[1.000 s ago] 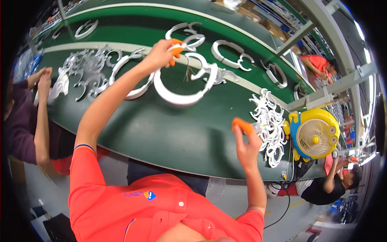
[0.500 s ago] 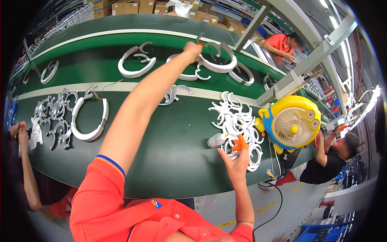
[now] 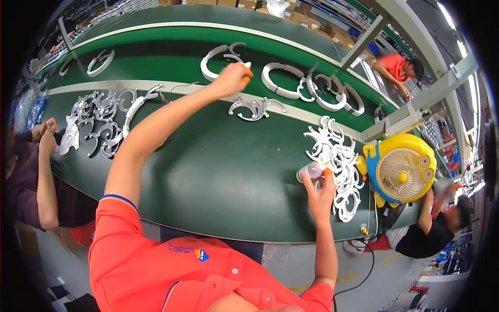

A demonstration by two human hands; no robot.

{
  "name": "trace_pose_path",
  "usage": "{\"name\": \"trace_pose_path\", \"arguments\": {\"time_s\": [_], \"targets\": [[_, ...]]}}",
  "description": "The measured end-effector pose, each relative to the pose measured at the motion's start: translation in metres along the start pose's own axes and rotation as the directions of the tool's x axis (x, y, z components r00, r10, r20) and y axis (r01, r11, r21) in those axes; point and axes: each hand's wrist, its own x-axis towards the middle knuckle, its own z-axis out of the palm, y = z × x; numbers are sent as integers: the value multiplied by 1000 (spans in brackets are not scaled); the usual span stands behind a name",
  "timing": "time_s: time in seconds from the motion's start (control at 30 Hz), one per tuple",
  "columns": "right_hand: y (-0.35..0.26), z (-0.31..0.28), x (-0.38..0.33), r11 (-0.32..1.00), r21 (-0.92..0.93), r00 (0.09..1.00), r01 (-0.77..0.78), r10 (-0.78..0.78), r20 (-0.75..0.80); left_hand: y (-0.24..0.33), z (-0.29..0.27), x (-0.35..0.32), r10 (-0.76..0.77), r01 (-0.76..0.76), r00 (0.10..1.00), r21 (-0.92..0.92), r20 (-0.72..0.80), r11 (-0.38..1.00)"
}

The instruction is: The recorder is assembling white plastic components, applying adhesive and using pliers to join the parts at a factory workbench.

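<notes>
My left hand (image 3: pixel 233 79), orange covers on its fingertips, reaches to the raised green belt. Its fingers are closed at the right end of a white open ring (image 3: pixel 209 61), hiding part of that ring; a grey curved piece rests by the ring's opening. My right hand (image 3: pixel 321 193), also with an orange fingertip cover, pinches a small clear bottle (image 3: pixel 313 169) between thumb and fingers. The bottle leans beside a heap of white curved clips (image 3: pixel 345 161) on the green table (image 3: pixel 234 177). Silvery curved pieces (image 3: pixel 252 109) lie below the belt's edge.
More white rings (image 3: pixel 280 80) stand along the belt to the right. A yellow and blue fan (image 3: pixel 403 169) stands beside the clip heap. At left are grey curved parts (image 3: pixel 106 112) and a co-worker's hands (image 3: pixel 46 130). A metal frame post (image 3: pixel 364 41) rises at right.
My left hand has moved left along the belt, from the right-hand rings to the left one. My right hand has closed on the bottle. The whole view has shifted.
</notes>
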Motion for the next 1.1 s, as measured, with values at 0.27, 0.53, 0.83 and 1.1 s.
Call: {"name": "trace_pose_path", "arguments": {"time_s": [0.27, 0.53, 0.83, 1.1], "targets": [[-13, 23, 5, 911, 396, 993, -116, 109, 40, -1, 50, 34, 340, -349, 937, 189, 81, 918], [-3, 10, -4, 874, 480, 984, -73, 142, -107, 23, 54, 56, 89, -259, 948, 580, 305, 772], [-11, 3, -2, 850, 526, 982, -28, 121, -145, 59, 31, 14, 157, -172, 983, 170, 98, 970], [-13, -7, -3, 728, 680, 869, 90, 276, -410, 152, 81, -27, 331, -307, 922, -142, 198, 941]]}}
